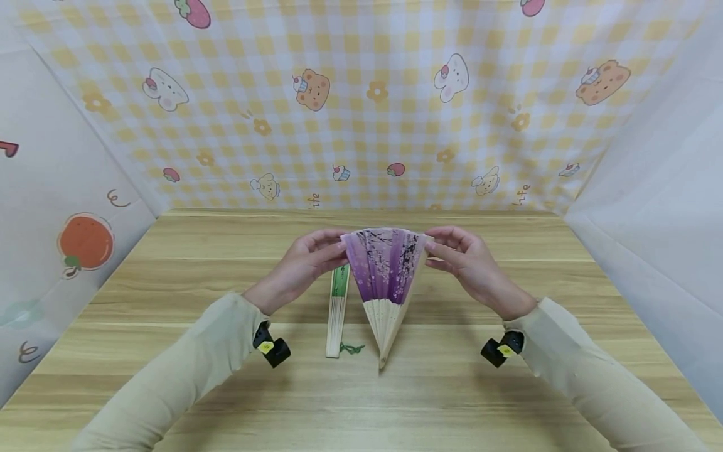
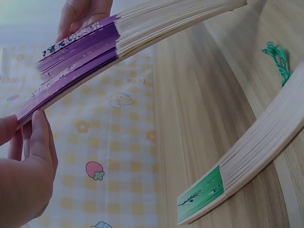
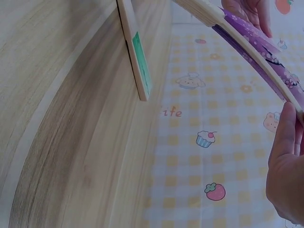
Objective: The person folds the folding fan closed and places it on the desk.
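Observation:
A purple folding fan [image 1: 386,267] with a blossom-branch print stands partly spread between my two hands, its pale rib end pointing down toward me. My left hand [image 1: 307,260] pinches the outer edge on the left side, thumb in front. On the opposite side my right hand [image 1: 465,260] pinches the other outer edge near its top. Both hands also show at the purple leaf in the left wrist view. Just left of it a folded green fan [image 1: 337,317] lies on the table, its green leaf end partly below my left hand. A green tassel [image 1: 353,348] lies beside its ribs.
The wood-grain table [image 1: 440,402] extends on all sides of the fans. A yellow checked curtain [image 1: 361,138] with cartoon prints hangs behind it, and white cloth walls [image 1: 649,157] stand at the left and right.

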